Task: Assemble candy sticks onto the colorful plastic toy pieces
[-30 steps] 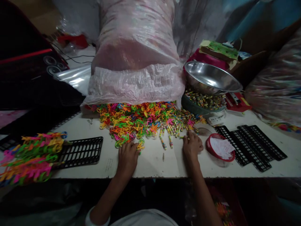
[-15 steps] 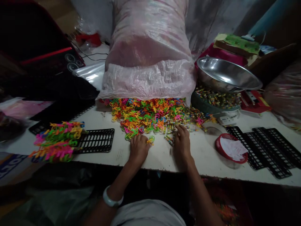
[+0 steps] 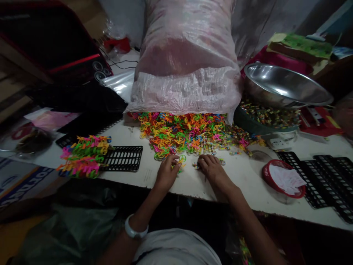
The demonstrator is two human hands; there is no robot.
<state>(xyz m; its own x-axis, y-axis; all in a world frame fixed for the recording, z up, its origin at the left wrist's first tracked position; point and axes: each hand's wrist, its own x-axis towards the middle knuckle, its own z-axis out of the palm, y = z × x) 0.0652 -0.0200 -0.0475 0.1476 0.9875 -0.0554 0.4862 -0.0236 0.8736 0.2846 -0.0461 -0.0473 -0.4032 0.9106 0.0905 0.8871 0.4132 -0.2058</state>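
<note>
My left hand (image 3: pixel 166 173) is closed, thumb and fingers pinching a small green and yellow looped plastic piece (image 3: pixel 182 160) at the front of the heap. To its right, my right hand (image 3: pixel 213 168) is palm down with curled fingers over small striped tubes (image 3: pixel 196 165). Its fingertips are partly hidden, so what they grip is not clear. Just beyond both hands lies a heap of bright plastic pieces (image 3: pixel 173 134), spilling from a large whitish woven sack (image 3: pixel 187 88). More little tubes (image 3: pixel 231 136) are scattered at the heap's right side.
On the left, a black grid rack (image 3: pixel 127 158) carries rows of colourful pieces (image 3: pixel 85 156). At right stand a red basket (image 3: pixel 268 180) with paper slips and several black racks (image 3: pixel 317 180). A steel bowl (image 3: pixel 286 81) rests on a tub of tubes (image 3: pixel 271 116).
The view has shifted, so the scene sits farther right. My right hand has turned inward, its fingers now pointing left over the tubes. The left hand stays at the heap's front with its plastic piece.
</note>
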